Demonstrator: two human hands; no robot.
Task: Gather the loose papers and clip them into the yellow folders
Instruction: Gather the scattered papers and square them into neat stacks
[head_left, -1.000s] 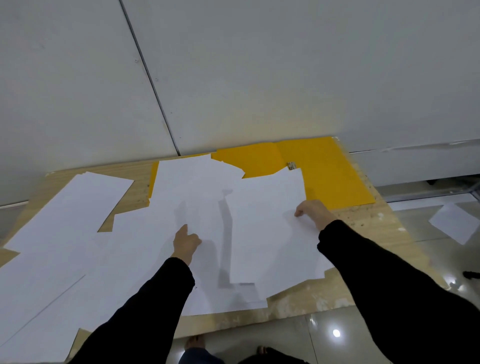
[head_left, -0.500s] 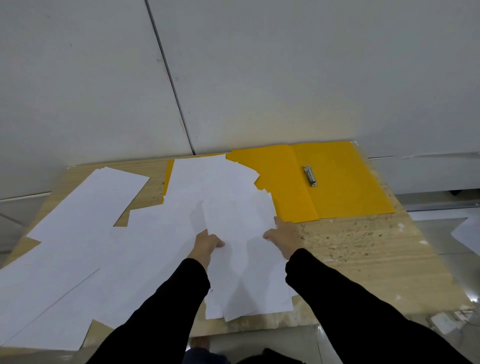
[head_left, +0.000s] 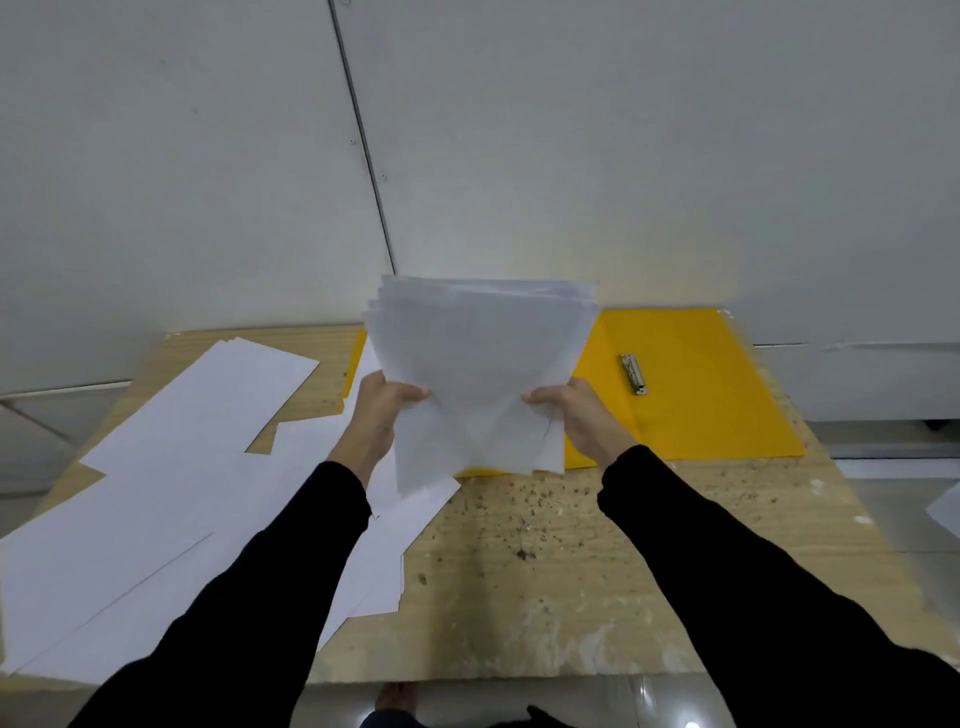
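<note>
Frame centre: left hand (head_left: 387, 410) and right hand (head_left: 574, 415) each curl fingers round a side of the upright, ragged paper sheaf (head_left: 483, 358), likely to square it; yellow folder (head_left: 711, 405) lies open centre-right, clip (head_left: 634, 374) bare; loose sheets (head_left: 182, 467) spread lower left

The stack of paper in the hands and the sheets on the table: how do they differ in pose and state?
The stack is held in the air, nearly upright; the sheets lie flat on the table. The stack is gathered; the sheets are spread out, overlapping. The left hand and right hand grip the stack; neither holds the sheets. Both are white paper.
</note>
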